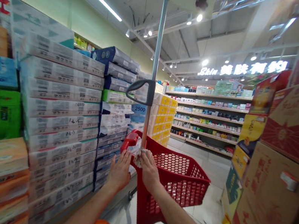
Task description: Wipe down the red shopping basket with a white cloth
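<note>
A red plastic shopping basket on wheels (pixel 183 182) stands in the aisle ahead of me, with a tall metal handle pole (pixel 154 70) rising from its near rim. My right hand (pixel 148 171) presses a crumpled white cloth (pixel 139 157) against the rim beside the pole, fingers closed on it. My left hand (pixel 120 170) rests against the basket's near left corner with its fingers stretched out, holding nothing.
Tall stacks of wrapped tissue packs (pixel 63 113) line the left side, close to the basket. Cardboard boxes (pixel 287 158) are piled on the right. Product shelves (pixel 208 121) stand at the far end across the tiled floor (pixel 207 213).
</note>
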Tool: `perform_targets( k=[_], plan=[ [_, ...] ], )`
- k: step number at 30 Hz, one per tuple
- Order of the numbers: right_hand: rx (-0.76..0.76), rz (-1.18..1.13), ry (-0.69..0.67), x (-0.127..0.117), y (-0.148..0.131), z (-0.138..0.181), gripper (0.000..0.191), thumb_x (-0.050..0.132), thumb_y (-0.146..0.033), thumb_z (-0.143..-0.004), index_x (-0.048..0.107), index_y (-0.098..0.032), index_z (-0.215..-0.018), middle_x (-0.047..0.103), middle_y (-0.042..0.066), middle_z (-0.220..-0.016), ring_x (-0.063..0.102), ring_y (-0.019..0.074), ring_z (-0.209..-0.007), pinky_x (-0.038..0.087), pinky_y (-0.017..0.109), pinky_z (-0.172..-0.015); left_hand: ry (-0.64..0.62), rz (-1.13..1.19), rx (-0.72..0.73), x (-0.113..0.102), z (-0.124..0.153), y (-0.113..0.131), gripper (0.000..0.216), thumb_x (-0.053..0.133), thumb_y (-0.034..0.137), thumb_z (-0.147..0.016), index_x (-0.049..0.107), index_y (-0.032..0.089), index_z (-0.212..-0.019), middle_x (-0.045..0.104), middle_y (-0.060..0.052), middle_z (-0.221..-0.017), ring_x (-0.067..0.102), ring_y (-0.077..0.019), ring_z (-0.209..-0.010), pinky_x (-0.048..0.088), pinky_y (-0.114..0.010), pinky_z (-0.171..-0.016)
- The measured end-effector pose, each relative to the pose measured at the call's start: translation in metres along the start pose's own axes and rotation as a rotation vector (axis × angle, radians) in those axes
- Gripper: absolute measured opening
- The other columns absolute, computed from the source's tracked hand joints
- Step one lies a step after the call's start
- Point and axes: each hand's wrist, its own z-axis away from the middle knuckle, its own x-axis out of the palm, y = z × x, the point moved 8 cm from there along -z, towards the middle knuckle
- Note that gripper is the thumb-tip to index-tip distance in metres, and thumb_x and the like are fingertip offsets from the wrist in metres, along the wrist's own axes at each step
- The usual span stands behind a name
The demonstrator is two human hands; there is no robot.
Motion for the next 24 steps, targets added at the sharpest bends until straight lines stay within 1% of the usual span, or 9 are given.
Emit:
perform_targets(
  k=[2,6,8,11,13,15,19,21,24],
  plan=[
    [0.101,-0.026,0.037,0.000,0.017,0.024,0.051,0.034,0.000,-0.077,0.045,-0.015,-0.125,0.044,0.008,-0.131,0.017,0.0202,-0.131,0.033,0.043,-0.103,0.001,0.004,0.005,-0.002,0.000,0.000,0.064,0.037,0.019,-0.069,0.029,0.011,-0.133,0.026,-0.007,-0.142,0.020,-0.0209,-0.131,0.016,-0.050,-0.104],
    [0.438,0.004,0.087,-0.010,0.082,0.086,0.059,0.027,0.005,-0.073,0.046,-0.016,-0.125,0.046,0.007,-0.129,0.026,0.0176,-0.128,0.034,0.042,-0.102,0.014,-0.013,-0.005,-0.004,0.000,0.000,0.064,0.037,0.017,-0.068,0.031,0.010,-0.132,0.027,-0.008,-0.141,0.022,-0.0224,-0.130,0.015,-0.053,-0.104],
    [0.563,0.029,0.089,-0.014,0.101,0.096,0.060,0.026,0.006,-0.071,0.049,-0.014,-0.122,0.049,0.009,-0.126,0.033,0.0186,-0.125,0.031,0.044,-0.103,0.052,-0.021,-0.021,-0.004,0.001,0.006,0.063,0.037,0.016,-0.068,0.032,0.009,-0.131,0.028,-0.009,-0.141,0.022,-0.0238,-0.130,0.014,-0.053,-0.104],
    [0.505,-0.023,0.030,-0.002,0.085,0.068,0.057,0.029,0.004,-0.071,0.052,-0.013,-0.120,0.050,0.010,-0.125,0.037,0.0195,-0.122,0.030,0.043,-0.104,0.085,-0.004,0.043,0.001,0.002,0.028,0.062,0.037,0.016,-0.070,0.032,0.011,-0.132,0.027,-0.009,-0.141,0.020,-0.0227,-0.131,0.013,-0.051,-0.106],
    [0.400,-0.072,0.002,0.008,0.062,0.045,0.057,0.033,0.002,-0.070,0.048,-0.013,-0.123,0.047,0.009,-0.128,0.034,0.0196,-0.124,0.031,0.042,-0.103,0.058,0.015,0.108,0.009,0.004,0.044,0.063,0.037,0.016,-0.070,0.031,0.012,-0.132,0.026,-0.008,-0.142,0.019,-0.0218,-0.132,0.012,-0.049,-0.106],
    [0.354,-0.084,-0.012,0.012,0.052,0.039,0.057,0.035,0.001,-0.070,0.047,-0.014,-0.124,0.045,0.008,-0.130,0.030,0.0197,-0.126,0.031,0.041,-0.103,0.032,0.021,0.135,0.016,0.006,0.050,0.064,0.038,0.015,-0.069,0.030,0.012,-0.133,0.025,-0.008,-0.142,0.019,-0.0223,-0.132,0.013,-0.050,-0.106],
    [0.480,-0.011,-0.016,-0.001,0.080,0.063,0.057,0.031,0.004,-0.069,0.052,-0.013,-0.119,0.050,0.010,-0.125,0.034,0.0198,-0.124,0.031,0.043,-0.102,0.088,0.006,0.045,0.013,0.006,0.034,0.066,0.038,0.013,-0.069,0.028,0.011,-0.134,0.027,-0.010,-0.141,0.021,-0.0231,-0.131,0.011,-0.051,-0.106],
    [0.503,0.015,0.027,-0.011,0.085,0.064,0.057,0.029,0.005,-0.070,0.052,-0.013,-0.119,0.052,0.010,-0.123,0.034,0.0192,-0.124,0.032,0.043,-0.102,0.103,-0.001,0.023,0.010,0.005,0.026,0.064,0.037,0.012,-0.069,0.030,0.011,-0.133,0.029,-0.010,-0.140,0.023,-0.0234,-0.130,0.011,-0.052,-0.106],
    [0.319,-0.007,0.079,-0.011,0.050,0.039,0.053,0.030,0.002,-0.076,0.046,-0.013,-0.124,0.046,0.009,-0.129,0.024,0.0185,-0.129,0.031,0.042,-0.103,0.096,0.006,0.073,0.007,0.006,0.024,0.062,0.035,0.010,-0.070,0.033,0.012,-0.131,0.033,-0.009,-0.139,0.025,-0.0222,-0.130,0.015,-0.050,-0.105]
  ],
)
